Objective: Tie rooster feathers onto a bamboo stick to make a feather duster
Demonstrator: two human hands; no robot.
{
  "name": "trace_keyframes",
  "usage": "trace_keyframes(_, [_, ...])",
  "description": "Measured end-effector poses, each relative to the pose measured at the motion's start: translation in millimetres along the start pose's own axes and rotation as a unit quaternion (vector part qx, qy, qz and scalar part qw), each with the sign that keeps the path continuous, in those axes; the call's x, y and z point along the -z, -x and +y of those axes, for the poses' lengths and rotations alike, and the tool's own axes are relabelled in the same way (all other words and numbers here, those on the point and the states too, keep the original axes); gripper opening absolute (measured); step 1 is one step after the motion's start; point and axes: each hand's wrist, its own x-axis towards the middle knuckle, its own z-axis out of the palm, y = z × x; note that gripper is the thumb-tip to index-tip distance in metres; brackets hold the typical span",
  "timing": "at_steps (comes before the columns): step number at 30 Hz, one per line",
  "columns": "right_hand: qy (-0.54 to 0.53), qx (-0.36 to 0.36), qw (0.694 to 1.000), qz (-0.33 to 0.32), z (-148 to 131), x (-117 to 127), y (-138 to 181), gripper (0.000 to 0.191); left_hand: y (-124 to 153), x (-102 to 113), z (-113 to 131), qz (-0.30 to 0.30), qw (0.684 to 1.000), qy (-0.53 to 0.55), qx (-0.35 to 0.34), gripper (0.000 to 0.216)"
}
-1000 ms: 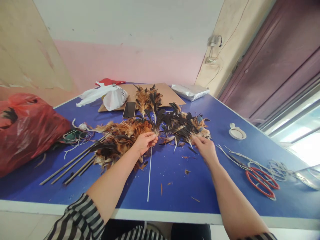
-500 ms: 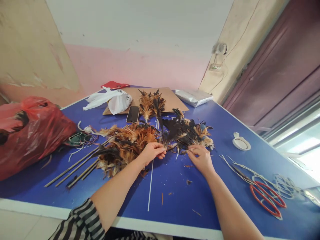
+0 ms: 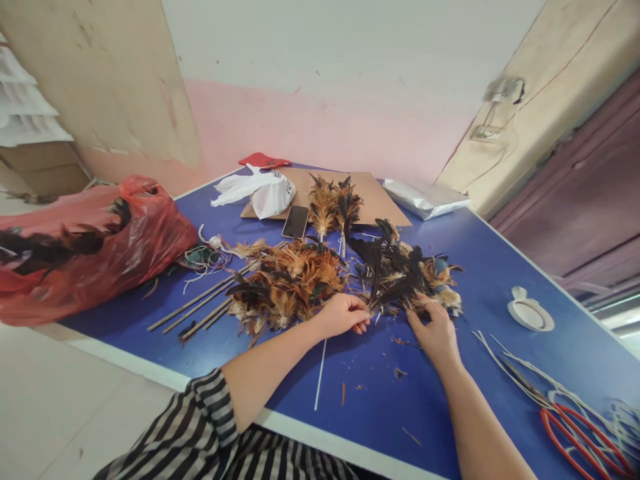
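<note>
The white plastic bag (image 3: 267, 192) bears dark print too small to read; no other text shows.

Both bare forearms are reaching forward from the near edge, converging toward the middle. The left hand (image 3: 341, 315) is curling palm-down, fingers closing in a pinch at its far right side. The right hand (image 3: 437, 331) is lying just right of it, fingers bent and pointing far-left.
</note>
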Motion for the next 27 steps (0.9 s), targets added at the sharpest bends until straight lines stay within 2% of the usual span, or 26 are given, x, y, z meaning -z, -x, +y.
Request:
trace_keyframes(5, [-0.008, 0.043, 0.994, -0.103, -18.1, 19.8, -23.9, 0.016, 4.0, -0.1, 20.3, 0.059, 0.995, 0.07, 0.037, 0.011])
trace_keyframes(7, [0.043, 0.064, 0.987, -0.14, -26.8, 27.9, -40.0, 0.017, 4.9, 2.4, 27.8, 0.081, 0.99, 0.104, 0.044, 0.012])
trace_keyframes(9, [0.121, 0.06, 0.98, -0.146, -33.4, 30.0, -56.4, 0.019, 5.1, 5.7, 31.7, 0.103, 0.984, 0.139, 0.043, 0.012])
trace_keyframes(12, [0.236, 0.046, 0.957, -0.161, -38.6, 19.7, -75.9, 0.023, 5.5, 9.6, 30.1, 0.124, 0.977, 0.165, 0.05, 0.01])
trace_keyframes(15, [0.28, 0.034, 0.94, -0.192, -38.5, -0.2, -87.0, 0.025, 6.9, 10.0, 23.6, 0.131, 0.977, 0.158, 0.056, 0.01])
trace_keyframes(20, [0.263, -0.008, 0.946, -0.188, -28.6, -21.3, -94.8, 0.026, 10.0, 7.3, 16.0, 0.134, 0.981, 0.136, 0.045, 0.016])
trace_keyframes(24, [0.226, -0.062, 0.96, -0.154, -19.3, -12.2, -94.8, 0.023, 10.4, 8.3, 13.0, 0.139, 0.98, 0.137, 0.047, 0.016])
trace_keyframes(26, [0.16, -0.105, 0.974, -0.124, -19.8, -2.6, -89.5, 0.021, 10.0, 8.5, 11.7, 0.141, 0.977, 0.148, 0.051, 0.015])
trace_keyframes(27, [0.078, -0.144, 0.98, -0.108, -22.6, 2.0, -85.0, 0.019, 9.9, 8.2, 11.1, 0.14, 0.976, 0.155, 0.055, 0.014])
